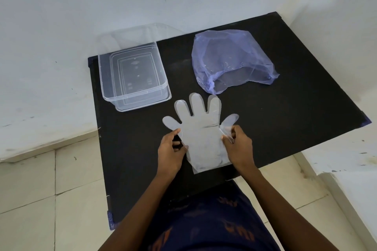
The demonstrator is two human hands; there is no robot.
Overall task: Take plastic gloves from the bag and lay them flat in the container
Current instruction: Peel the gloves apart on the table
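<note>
Main risk: the thin plastic glove [201, 128] may crease, fold on itself or cling to skin when lifted, since the film is limp and only held at its two side edges; a corner could also snag the rim of the container [134, 79] and land bunched, not flat. Glove lies spread on the black table [285, 91], fingers pointing far, cuff near, between both hands. Left hand [172, 150] pinches the glove's left edge just below the small finger; right hand [237, 144] pinches the right edge below the thumb, film lifted slightly there. Container sits far-left of the glove, looks empty. Purple bag [230, 63] lies far-right, mouth facing near, apart from the glove.
</note>
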